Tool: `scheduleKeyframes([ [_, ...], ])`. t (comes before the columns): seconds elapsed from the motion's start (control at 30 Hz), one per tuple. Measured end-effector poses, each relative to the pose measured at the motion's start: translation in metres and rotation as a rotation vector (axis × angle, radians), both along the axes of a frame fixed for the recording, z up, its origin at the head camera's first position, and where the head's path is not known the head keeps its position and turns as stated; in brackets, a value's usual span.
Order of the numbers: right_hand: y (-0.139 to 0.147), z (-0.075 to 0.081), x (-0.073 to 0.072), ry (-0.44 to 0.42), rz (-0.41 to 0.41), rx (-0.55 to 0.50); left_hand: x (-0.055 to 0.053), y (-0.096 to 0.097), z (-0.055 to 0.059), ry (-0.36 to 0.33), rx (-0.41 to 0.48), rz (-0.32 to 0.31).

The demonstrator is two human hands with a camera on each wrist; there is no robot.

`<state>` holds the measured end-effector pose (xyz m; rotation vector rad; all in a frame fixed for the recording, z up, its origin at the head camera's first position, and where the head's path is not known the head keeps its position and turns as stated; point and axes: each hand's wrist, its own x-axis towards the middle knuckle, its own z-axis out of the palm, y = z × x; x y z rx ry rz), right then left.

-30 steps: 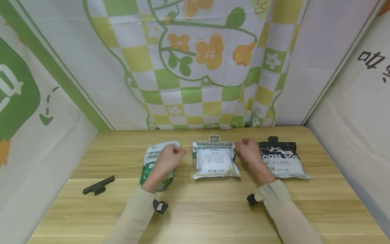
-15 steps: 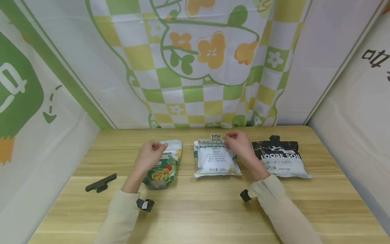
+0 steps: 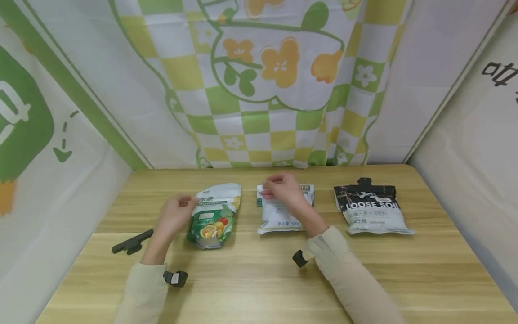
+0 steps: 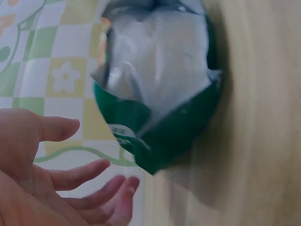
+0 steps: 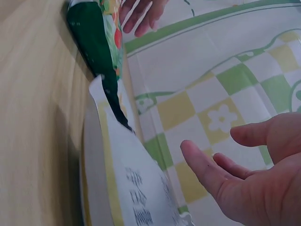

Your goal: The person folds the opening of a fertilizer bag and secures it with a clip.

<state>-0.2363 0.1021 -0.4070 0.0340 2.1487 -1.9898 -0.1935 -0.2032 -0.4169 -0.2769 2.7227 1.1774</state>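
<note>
My left hand (image 3: pixel 174 216) hovers at the left edge of a green and white pouch (image 3: pixel 212 220) printed with fruit, holding nothing. Its fingers are parted and relaxed in the left wrist view, beside the pouch's folded bottom (image 4: pixel 160 61). Over a white 500g bag (image 3: pixel 279 220) is my right hand (image 3: pixel 285 191), also with nothing in it. The right wrist view has this hand (image 5: pixel 268 174) loosely spread above the white bag (image 5: pixel 136 183). A patterned clip (image 3: pixel 306 187) sits on that bag's top, mostly hidden behind the right hand.
Farther right lies a black and white bag (image 3: pixel 374 213) marked LOOSE SOIL, a black clip (image 3: pixel 364 182) at its top. A loose black clip (image 3: pixel 131 243) rests on the wooden table (image 3: pixel 251 274) left of the pouch. Checkered cloth (image 3: pixel 279 117) hangs behind.
Both hands have moved left: the left from over the pouch to its left edge, the right from the white bag's right side across its top. The bags stay in place.
</note>
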Motion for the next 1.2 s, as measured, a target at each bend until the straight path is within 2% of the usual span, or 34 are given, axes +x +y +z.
scheduleKeyframes([
  [0.2,-0.030,-0.008,0.001,-0.012,0.085,-0.012,0.005,-0.011,-0.008,-0.045,-0.001,0.016],
  [0.57,-0.066,-0.030,-0.006,-0.108,0.167,-0.011,-0.006,-0.015,-0.014,-0.106,-0.002,0.010],
  [0.67,-0.074,-0.034,-0.004,-0.125,0.169,-0.002,-0.008,-0.015,-0.017,-0.100,0.014,0.010],
  [0.9,-0.087,-0.038,0.001,-0.184,0.140,0.011,-0.013,-0.016,-0.024,-0.106,0.149,0.032],
  [1.03,-0.088,-0.043,0.004,-0.195,0.109,0.007,-0.011,-0.014,-0.029,-0.087,0.168,0.044],
  [1.2,-0.088,-0.051,0.006,-0.208,0.089,-0.011,-0.006,-0.009,-0.033,-0.100,0.133,0.052],
])
